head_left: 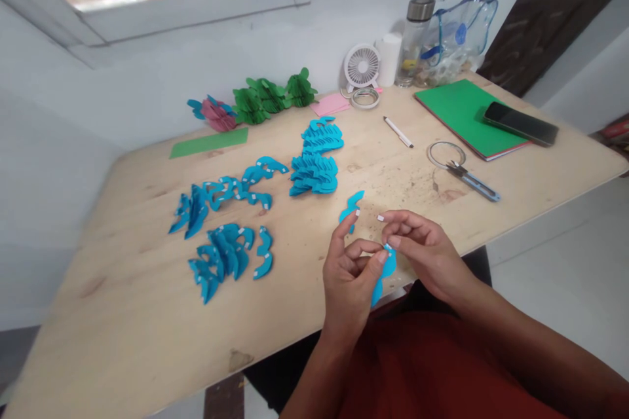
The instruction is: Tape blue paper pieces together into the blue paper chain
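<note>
My left hand [352, 275] pinches a blue scalloped paper cutout [388, 266] between thumb and fingers near the table's front edge. At the cutout's top end, the thumb and a finger of my right hand [421, 243] are closed on it, near a small white piece. One small white square [358, 213] sticks to a fingertip of my left hand, and a second white square [381, 217] to a fingertip of my right. Just beyond lies another blue cutout [345, 215], partly hidden by my left hand. Blue folded pieces with white squares [223, 252] lie to the left.
Farther back are stacked blue cutouts [314, 175], green paper shapes [265, 97], a pink paper shape [219, 114] and a small fan [362, 67]. On the right are a pen [398, 131], a tape roll [365, 99], a cutter [474, 182], a green folder [457, 111] and a phone [521, 123].
</note>
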### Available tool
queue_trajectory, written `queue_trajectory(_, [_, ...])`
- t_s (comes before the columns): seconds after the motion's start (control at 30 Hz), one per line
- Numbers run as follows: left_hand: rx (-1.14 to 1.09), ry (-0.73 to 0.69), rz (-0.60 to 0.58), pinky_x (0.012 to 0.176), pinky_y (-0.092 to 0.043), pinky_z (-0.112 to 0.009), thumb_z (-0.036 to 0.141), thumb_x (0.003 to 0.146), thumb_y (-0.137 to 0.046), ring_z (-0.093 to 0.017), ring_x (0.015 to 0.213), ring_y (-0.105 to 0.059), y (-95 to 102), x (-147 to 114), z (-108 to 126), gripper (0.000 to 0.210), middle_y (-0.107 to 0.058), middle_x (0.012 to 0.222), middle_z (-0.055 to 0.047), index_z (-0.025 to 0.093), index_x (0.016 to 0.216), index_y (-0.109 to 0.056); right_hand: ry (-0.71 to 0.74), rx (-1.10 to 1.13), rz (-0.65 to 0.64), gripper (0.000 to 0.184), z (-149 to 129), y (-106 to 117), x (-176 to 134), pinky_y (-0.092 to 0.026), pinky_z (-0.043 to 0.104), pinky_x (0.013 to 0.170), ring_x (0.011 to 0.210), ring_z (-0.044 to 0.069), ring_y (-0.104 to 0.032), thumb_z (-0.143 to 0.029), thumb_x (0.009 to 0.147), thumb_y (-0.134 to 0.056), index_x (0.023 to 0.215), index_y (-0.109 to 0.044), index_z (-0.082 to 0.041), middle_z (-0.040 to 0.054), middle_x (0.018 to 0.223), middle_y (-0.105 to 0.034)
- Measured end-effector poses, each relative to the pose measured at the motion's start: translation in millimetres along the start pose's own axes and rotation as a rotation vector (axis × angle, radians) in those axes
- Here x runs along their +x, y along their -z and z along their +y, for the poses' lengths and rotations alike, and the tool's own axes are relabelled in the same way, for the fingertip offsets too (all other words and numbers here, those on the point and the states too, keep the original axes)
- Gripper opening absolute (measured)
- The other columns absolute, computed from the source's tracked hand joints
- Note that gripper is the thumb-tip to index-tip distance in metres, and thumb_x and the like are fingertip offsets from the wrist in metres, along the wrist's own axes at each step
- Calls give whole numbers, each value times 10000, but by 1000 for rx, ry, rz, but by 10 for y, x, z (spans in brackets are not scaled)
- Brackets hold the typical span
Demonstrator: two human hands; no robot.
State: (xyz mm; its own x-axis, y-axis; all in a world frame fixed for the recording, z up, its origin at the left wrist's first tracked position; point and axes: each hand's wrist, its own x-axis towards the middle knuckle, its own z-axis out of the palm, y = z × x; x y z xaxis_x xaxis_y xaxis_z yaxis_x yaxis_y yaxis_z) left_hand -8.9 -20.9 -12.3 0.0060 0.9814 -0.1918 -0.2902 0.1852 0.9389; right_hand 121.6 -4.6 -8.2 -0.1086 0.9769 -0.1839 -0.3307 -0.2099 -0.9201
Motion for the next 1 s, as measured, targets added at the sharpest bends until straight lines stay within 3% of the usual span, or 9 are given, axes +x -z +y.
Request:
queue_trajectory(0.3, [33,-15,7,421,-355,-152,212,736,-694,-60,479,-505,8,-21,-22,606,-664,708,35,268,1286,-446,-28,12,75,257,17,-8,7,-447,277,705,712,126,-555,-282,733,-709,986,-682,-243,-3,773,-626])
queue_trajectory(0.53, [36,-37,73,424,-357,-138,221,730,-705,-50,481,-514,20,2,-57,603,-665,710,37,257,1280,-459,63,-96,99,250,7,13,3,-423,333,886,945,164,-586,-296,822,-616,1069,-641,-275,21,948,-677])
queue_trajectory(0.83, [67,-86,128,484,-414,-164,236,767,-675,-79,562,-555,-13,49,-97,544,-644,731,26,251,1270,-469,8,-131,104,315,33,-25,-8,-446,298,732,732,142,-562,-291,728,-699,1034,-635,-252,-14,754,-602])
queue_trajectory(1.0, [60,-55,153,473,-408,-173,279,811,-627,-72,512,-507,28,39,-99,490,-643,711,19,232,1272,-469,8,-130,143,328,27,-16,44,-428,278,675,689,130,-539,-283,715,-707,1032,-629,-253,-25,733,-595])
